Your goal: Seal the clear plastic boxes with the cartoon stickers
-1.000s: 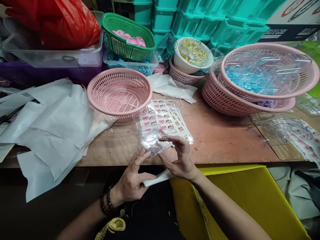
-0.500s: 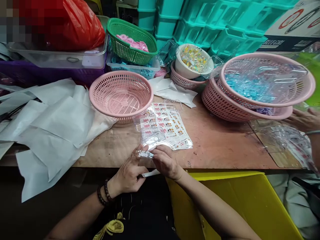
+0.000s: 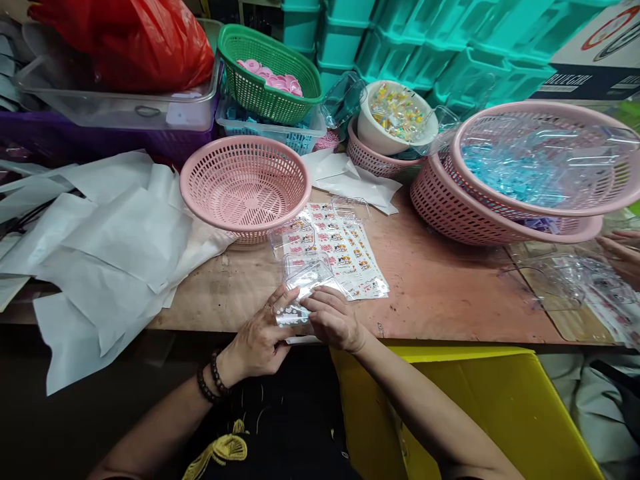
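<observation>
"Left hand (image 3: 259, 340)?"

"Slants toward two o'clock on my feed, fingers and thumb clamped; my right hand (image 3: 334, 322) slants toward ten, fingers curled, grip I can't tell."

"Around them?"

"Pink basket (image 3: 250, 201) at eleven, sticker sheets (image 3: 344, 248) at one; between both hands, in the left's clamp, a white-printed clear piece (image 3: 290, 316)."

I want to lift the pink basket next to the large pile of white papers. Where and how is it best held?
Probably by the near rim of the pink basket, coming from the person's side, fingers under and thumb on top: the rim flares outward over narrower walls. Near-right looks less handy: a clear plastic piece lies close there.
</observation>
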Demonstrator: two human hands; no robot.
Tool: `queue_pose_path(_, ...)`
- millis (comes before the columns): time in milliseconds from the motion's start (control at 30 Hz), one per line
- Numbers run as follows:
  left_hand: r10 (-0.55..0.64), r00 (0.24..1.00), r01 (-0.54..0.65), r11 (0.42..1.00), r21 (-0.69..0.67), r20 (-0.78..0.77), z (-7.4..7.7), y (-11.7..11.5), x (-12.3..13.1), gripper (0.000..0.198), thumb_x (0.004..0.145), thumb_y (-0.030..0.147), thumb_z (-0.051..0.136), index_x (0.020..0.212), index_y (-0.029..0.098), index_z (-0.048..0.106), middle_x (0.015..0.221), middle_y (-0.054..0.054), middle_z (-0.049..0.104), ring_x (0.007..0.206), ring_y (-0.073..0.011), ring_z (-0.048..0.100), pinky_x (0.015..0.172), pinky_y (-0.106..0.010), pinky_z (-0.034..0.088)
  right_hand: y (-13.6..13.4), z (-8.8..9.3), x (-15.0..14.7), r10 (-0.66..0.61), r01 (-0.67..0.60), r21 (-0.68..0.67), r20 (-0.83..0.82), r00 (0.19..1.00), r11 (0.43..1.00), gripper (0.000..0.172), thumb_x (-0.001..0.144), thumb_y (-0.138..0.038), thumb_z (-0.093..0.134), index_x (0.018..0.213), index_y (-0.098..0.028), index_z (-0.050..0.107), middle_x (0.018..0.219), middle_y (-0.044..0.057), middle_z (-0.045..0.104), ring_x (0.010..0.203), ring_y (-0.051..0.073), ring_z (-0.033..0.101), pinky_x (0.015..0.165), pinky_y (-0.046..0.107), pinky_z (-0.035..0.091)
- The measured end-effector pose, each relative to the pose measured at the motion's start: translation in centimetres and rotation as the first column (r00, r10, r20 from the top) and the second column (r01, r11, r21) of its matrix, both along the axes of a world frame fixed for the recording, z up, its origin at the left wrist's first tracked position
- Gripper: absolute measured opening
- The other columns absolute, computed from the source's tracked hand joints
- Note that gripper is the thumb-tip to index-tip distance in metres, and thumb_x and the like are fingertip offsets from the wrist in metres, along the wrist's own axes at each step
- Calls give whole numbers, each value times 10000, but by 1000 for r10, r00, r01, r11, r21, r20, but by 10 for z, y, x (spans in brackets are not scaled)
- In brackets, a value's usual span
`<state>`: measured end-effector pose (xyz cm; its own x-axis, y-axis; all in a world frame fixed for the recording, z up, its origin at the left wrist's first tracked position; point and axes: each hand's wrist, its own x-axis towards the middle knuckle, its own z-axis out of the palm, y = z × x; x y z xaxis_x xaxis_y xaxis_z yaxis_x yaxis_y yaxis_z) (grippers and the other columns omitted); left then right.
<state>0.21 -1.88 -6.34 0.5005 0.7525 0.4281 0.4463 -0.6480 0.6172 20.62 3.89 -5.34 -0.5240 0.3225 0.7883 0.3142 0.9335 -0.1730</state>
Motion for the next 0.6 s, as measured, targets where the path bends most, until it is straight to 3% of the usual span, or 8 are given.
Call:
queue_pose_path(167,-18,999,18,1000,-2,41,2,3,0,486,709,-30,607,1117,203,733,1651,-79,270,1493,-338,317,1215,-555,336,1,2,0,22,-22,-30,6,1000,999,164,907,-90,495,955,-227,571,953,73,769,969,204,715,923,414,603)
queue_pose_path(367,-52,996,52,999,-9,73,3,4,1,358,709,-19,614,981,169,750,1591,-119,393,1471,-333,365,1245,-558,255,-3,0,0,-39,39,-4,105,994,999,225,913,-78,430,1032,-217,561,1075,105,749,1096,230,682,899,434,609)
queue_pose_path(500,-33,998,33,999,-2,62,2,3,1,407,678,-39,629,992,189,751,1659,-71,255,1484,-336,338,1240,-561,265,-4,1,-2,-44,43,12,96,994,999,200,923,-80,424,1033,-199,541,1087,135,742,1109,235,666,876,421,604)
queue_pose_path(600,-6,998,3,999,39,60,-1,2,1,373,709,-19,637,988,198,756,1696,-22,112,1507,-341,284,1226,-538,308,-3,4,-2,-58,58,-1,91,994,998,183,939,-86,413,960,-221,536,1063,96,749,1044,206,674,863,399,599)
